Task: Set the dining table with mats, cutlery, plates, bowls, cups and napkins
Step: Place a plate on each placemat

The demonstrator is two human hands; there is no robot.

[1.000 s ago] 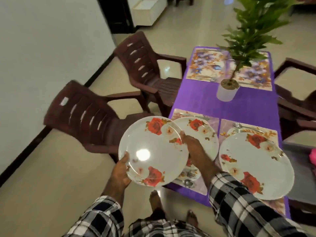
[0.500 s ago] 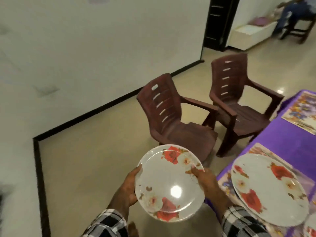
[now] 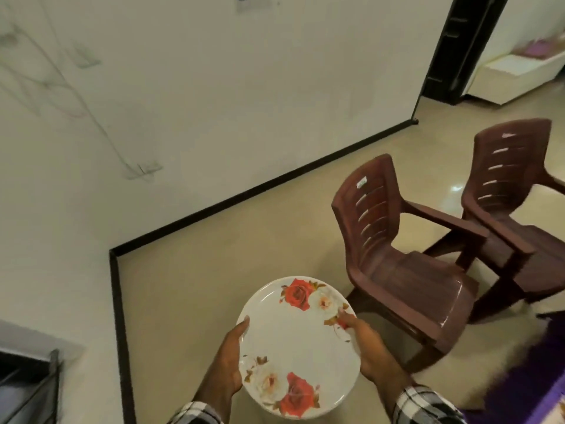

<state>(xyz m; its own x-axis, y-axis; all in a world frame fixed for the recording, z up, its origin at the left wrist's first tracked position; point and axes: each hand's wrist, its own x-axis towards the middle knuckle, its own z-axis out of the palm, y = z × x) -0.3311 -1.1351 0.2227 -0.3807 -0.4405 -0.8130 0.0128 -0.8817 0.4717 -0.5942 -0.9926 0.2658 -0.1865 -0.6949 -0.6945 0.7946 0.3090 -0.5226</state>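
Note:
A white plate (image 3: 301,341) with red and cream roses is held level in front of me, above the floor. My left hand (image 3: 227,362) grips its left rim, thumb on top. On the right rim, my right hand (image 3: 365,347) holds with its fingers curled over the edge. More than one plate may be stacked here; I cannot tell. Only a sliver of the purple-clothed table (image 3: 526,384) shows at the lower right; its mats and set plates are out of view.
Two brown plastic armchairs (image 3: 406,255) (image 3: 516,191) stand to the right, close to the table's edge. A white wall (image 3: 183,102) with a black skirting runs along the left. A dark doorway (image 3: 461,47) is at the top right, and a dark rack (image 3: 27,384) at the lower left.
My view has swung left, away from the table; the set plates and mats have left the frame. Both hands keep hold of the plate, which stays in front of me.

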